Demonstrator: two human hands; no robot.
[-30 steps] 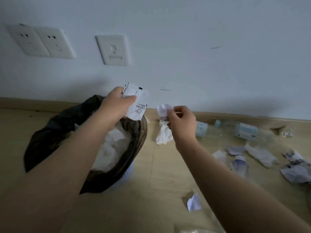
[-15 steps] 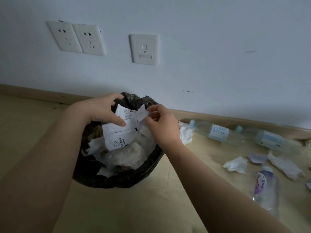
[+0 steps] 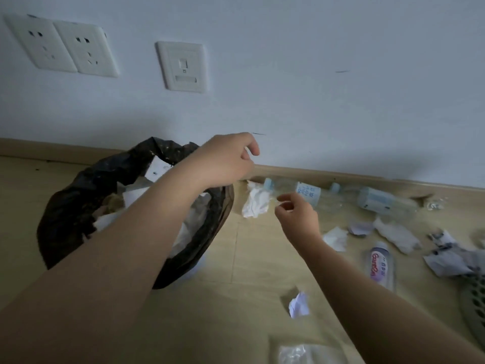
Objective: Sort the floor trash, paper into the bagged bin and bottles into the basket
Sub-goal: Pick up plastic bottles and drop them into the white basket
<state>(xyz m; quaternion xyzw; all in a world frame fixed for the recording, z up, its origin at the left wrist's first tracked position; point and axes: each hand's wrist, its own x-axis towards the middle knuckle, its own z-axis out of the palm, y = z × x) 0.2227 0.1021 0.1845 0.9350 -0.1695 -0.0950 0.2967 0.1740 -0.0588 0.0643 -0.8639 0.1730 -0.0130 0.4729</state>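
The bin lined with a black bag (image 3: 78, 195) stands on the floor at the left and holds white paper (image 3: 157, 170). My left hand (image 3: 225, 160) hovers over the bin's right rim with loosely curled fingers and nothing visible in it. Lower down, my right hand (image 3: 296, 214) hangs over the floor just right of a crumpled white paper (image 3: 256, 203), also holding nothing. Two clear bottles (image 3: 307, 194) (image 3: 378, 202) lie along the baseboard. A small purple-labelled bottle (image 3: 379, 264) lies right of my right forearm. The basket (image 3: 475, 306) shows at the right edge.
More paper scraps lie on the floor: a white scrap (image 3: 337, 237), a long scrap (image 3: 396, 235), a printed one (image 3: 446, 258), a small wad (image 3: 299, 306) in front. Clear plastic (image 3: 301, 354) sits at the bottom edge. The wall with sockets (image 3: 63, 49) stands close behind.
Both hands let go of the papers they held over the bin. They have moved right, the left to the bin's right rim, the right out over the floor.
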